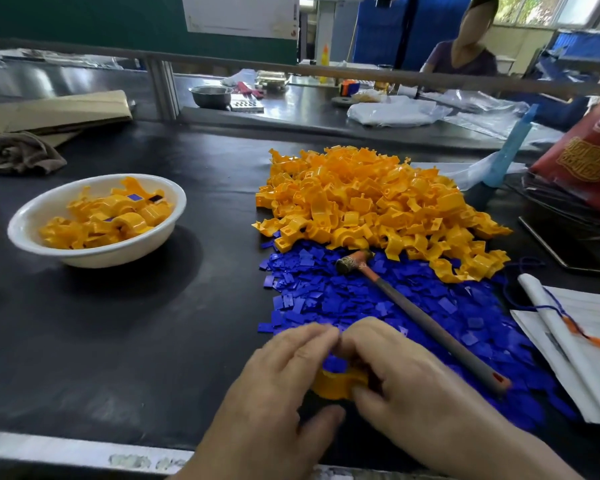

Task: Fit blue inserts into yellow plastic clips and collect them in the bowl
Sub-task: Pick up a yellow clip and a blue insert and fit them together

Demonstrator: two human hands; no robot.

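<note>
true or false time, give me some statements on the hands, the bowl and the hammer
1. The left hand and the right hand hold one yellow clip between them. True.
2. The white bowl holds yellow clips, some showing a blue insert. True.
3. The white bowl stands right of the piles. False: it stands left of the yellow pile and the loose blue inserts.
4. The right hand grips the hammer. False: the hammer lies untouched on the loose blue inserts, its head by the yellow pile.

free: bare mat (215, 289) between bowl (97, 258) and blue inserts (319, 289) | obstacle: hammer (423, 317) — lying across the inserts
</note>
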